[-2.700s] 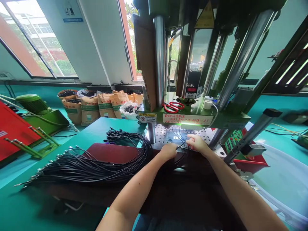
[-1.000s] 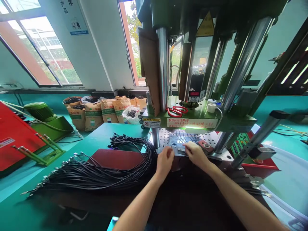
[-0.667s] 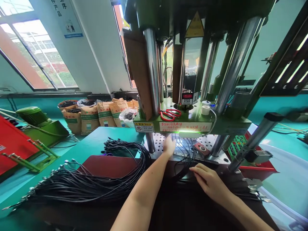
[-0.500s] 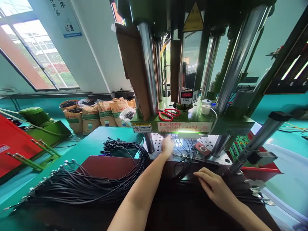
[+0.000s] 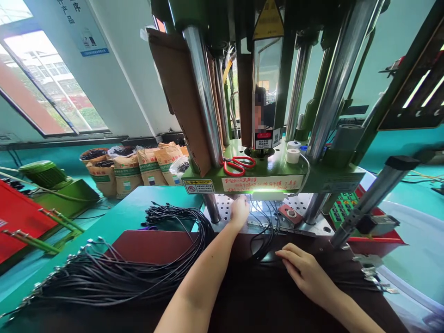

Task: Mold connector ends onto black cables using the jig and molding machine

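My left hand reaches under the green press head, over the perforated metal plate, at the left of the lit mould area. Its fingertips are mostly hidden, so whether it grips anything is unclear. Black cables run out of the press just right of it and curve down onto the dark table. My right hand hovers low over the table, right of those cables, its fingers together and curled with nothing visible in them. A red-brown block with a round metal insert lies on the plate's right side.
A large bundle of black cables covers the table's left. Red-handled scissors and white rolls sit on the press ledge. Metal columns flank the opening. A button panel stands at right; filled sacks stand behind.
The view has shifted slightly, moving the scene a little leftward. Both hands keep nearly the same places by the press and the cables.
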`<control>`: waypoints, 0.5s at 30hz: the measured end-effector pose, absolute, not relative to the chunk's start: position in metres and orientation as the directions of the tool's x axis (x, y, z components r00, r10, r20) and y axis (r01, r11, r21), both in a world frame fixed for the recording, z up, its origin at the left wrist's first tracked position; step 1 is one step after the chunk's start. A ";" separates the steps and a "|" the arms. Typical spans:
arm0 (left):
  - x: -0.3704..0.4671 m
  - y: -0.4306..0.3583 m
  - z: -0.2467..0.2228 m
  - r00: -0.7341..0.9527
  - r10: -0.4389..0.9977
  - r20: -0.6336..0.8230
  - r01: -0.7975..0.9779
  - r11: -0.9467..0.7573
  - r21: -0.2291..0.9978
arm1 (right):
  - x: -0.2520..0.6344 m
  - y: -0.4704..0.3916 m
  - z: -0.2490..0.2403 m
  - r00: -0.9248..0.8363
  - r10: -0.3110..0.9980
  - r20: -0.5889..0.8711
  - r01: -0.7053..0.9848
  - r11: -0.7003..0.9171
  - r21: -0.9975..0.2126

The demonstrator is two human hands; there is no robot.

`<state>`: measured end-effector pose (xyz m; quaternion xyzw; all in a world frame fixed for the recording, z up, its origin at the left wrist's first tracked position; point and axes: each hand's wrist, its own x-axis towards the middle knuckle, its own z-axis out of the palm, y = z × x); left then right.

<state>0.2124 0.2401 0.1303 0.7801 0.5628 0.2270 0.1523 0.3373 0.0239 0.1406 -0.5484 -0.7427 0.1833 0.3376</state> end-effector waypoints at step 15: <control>0.201 0.216 0.162 0.317 0.915 0.249 0.818 -0.396 0.417 | 0.344 0.021 0.157 -0.082 0.936 0.343 0.691 0.301 -0.657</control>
